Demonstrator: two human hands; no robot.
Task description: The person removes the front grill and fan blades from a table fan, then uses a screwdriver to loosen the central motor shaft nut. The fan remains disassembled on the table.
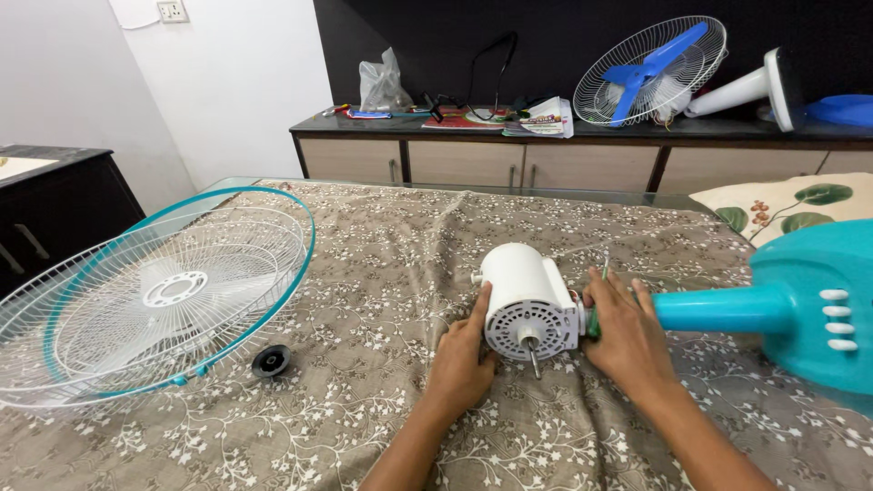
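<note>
My left hand (462, 359) lies flat & open against the left side of the white fan motor (527, 300); my right hand (627, 335) is curled round its right end, where the teal neck (718, 309) joins, w/ a green-handled tool (596, 320) under the fingers. Motor lies on its side mid-bed on the floral sheet (382, 273), long axis running away from me; its shaft (534, 359) points back at me. The neck runs right to 1 teal base (814, 300) w/ 4 white buttons. Left: 1 black round cap (271, 360), then 2 white wire guards stacked, teal-rimmed (155, 291). Far back on the cabinet (582, 150): 1 blue-bladed fan (650, 68), tipped over.
</note>
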